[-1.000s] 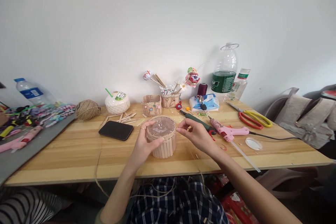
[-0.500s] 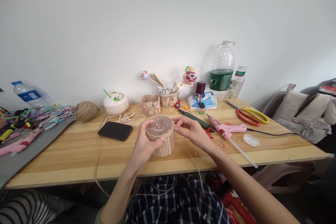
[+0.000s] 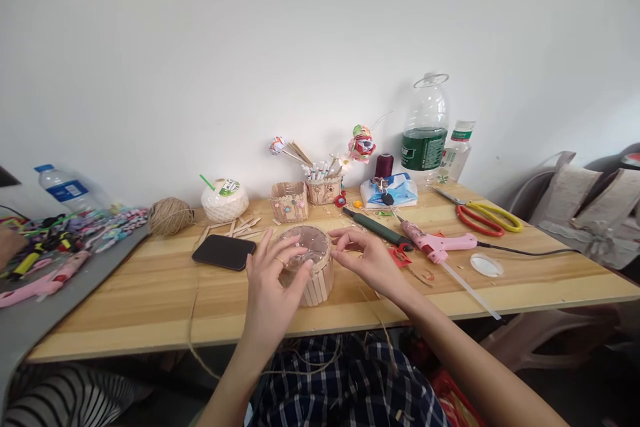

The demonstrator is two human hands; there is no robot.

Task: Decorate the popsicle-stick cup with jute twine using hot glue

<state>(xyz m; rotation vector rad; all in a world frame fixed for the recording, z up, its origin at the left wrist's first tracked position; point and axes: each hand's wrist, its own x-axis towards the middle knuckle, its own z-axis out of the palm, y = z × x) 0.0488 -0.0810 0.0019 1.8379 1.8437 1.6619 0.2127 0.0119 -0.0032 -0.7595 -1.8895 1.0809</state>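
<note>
The scene is being lit brightly and evenly by soft daylight; only faint shadows are being cast under the hands. Edges are being bent by wide-angle distortion, and corners are being slightly softened.

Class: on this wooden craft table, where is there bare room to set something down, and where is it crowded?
Bare wood lies near the front edge of the wooden table, left of the left hand, below the black phone. Another patch sits front right, beyond the pink glue gun. The back edge is crowded: twine ball, stick-built holders, clear bottles.
</note>
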